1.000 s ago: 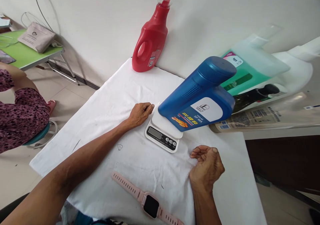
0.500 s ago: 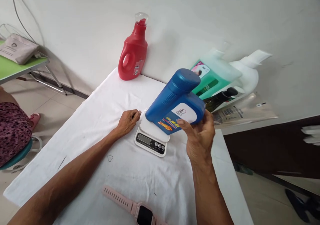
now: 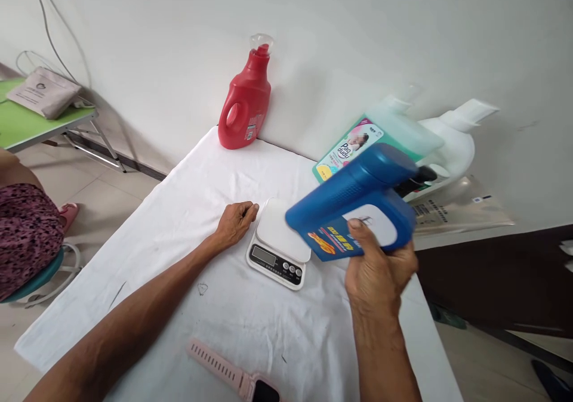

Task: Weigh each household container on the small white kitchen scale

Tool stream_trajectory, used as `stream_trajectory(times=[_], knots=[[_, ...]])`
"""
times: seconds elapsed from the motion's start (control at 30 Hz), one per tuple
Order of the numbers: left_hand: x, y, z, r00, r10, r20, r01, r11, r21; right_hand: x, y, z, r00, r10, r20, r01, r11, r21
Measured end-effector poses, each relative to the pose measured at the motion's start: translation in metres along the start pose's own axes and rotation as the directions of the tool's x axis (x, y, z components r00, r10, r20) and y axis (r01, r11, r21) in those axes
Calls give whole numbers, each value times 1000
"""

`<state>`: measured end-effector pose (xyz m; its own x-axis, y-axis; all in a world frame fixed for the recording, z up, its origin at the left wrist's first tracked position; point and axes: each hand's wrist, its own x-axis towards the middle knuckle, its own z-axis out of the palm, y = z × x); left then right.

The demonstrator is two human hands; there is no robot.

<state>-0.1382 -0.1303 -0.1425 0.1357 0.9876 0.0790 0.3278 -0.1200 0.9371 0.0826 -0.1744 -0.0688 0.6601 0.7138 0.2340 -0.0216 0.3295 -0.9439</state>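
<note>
My right hand (image 3: 380, 271) grips a blue plastic bottle (image 3: 353, 202) with a white label and holds it tilted in the air, just right of a small white kitchen scale (image 3: 280, 244). The scale's platform is bare. My left hand (image 3: 235, 223) rests on the white cloth (image 3: 179, 211) with its fingers curled, the fingertips touching the scale's left edge.
A red detergent bottle (image 3: 246, 101) stands against the wall. A green refill pouch (image 3: 358, 142), a white jug (image 3: 452, 142) and a clear packet (image 3: 461, 211) lie at the right. A pink smartwatch (image 3: 233, 375) lies near the front edge. Another person (image 3: 22, 229) sits at the left.
My right hand rose from the cloth, took hold of the blue bottle on the scale and lifted it off to the right. My left hand stayed beside the scale.
</note>
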Motion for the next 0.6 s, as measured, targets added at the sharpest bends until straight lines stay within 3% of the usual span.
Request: stream_trajectory(times=[0.17,0.33,0.6], knots=[[0,1,0,1000,4,-1,-4,1000,-2,17,1,-38,979,-127,-162,126,992,-17],[-1,2,1,1000,-11,-4,11,1000,-6,30,16,-67,953,-115,-280,89,991,-105],[1,-2,1,1000,-4,-12,4,1000,-5,41,36,-71,933,-176,-314,102,965,-240]])
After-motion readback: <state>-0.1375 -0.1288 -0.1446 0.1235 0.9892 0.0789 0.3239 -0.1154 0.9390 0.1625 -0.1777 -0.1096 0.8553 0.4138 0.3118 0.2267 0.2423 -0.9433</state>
